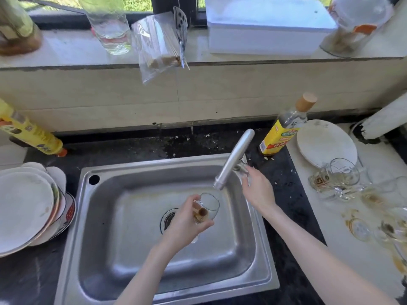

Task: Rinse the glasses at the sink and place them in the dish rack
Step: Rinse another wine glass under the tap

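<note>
My left hand (187, 223) grips a clear glass (209, 205) with brown residue inside, tilted over the middle of the steel sink (136, 179), just below the spout of the tap (234, 159). My right hand (256, 190) reaches to the tap's base, fingers touching the handle there; whether they curl round it is hidden. No water shows at the spout. Several dirty glasses (343, 179) with brown stains lie on the white board at the right.
Stacked plates (26, 205) stand left of the sink, and a white plate (323, 144) at the right. A yellow-labelled bottle (284, 128) stands behind the tap, another yellow bottle (28, 130) at the far left. The windowsill holds a glass (110, 29), a bag and a white box (266, 27).
</note>
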Demonstrator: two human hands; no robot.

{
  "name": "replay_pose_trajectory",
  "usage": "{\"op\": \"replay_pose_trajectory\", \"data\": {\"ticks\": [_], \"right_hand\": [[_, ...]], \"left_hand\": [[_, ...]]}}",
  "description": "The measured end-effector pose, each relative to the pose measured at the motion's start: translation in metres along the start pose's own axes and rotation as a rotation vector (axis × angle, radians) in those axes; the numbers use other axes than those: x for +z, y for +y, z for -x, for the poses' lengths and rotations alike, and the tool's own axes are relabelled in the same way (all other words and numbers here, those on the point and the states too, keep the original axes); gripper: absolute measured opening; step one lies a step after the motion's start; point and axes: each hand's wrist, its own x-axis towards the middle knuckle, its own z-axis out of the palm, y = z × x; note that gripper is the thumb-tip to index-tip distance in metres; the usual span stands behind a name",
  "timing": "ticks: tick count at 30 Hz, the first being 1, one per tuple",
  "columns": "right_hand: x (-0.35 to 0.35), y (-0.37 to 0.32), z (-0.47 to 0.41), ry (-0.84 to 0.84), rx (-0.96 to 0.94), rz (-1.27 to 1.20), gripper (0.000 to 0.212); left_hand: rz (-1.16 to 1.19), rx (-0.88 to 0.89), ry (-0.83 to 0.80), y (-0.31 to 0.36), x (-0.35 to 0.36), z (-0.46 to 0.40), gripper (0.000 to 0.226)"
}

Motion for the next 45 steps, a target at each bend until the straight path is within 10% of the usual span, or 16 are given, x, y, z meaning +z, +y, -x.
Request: {"op": "replay_pose_trajectory", "data": {"ticks": [20,28,34,45], "right_hand": [[0.039,0.01,0.013,-0.359,-0.047,0.652,0.064],[0.027,-0.002,0.024,-0.348,-0.047,0.25,0.044],[0.027,-0.032,0.057,-0.642,0.462,-0.509,0.033],[0.034,-0.039,0.075,-0.765,0.574,-0.509,0.035]], "left_hand": [[-0.008,-0.113,-0.02,0.003,-0.003,0.011,0.071],[0.113,-0.231,-0.059,0.003,-0.006,0.011,0.054],[0.518,-0.677,-0.315,-0.002,-0.008,0.015,0.037],[0.851,-0.941,-0.317,-0.014,0.002,0.013,0.053]]}}
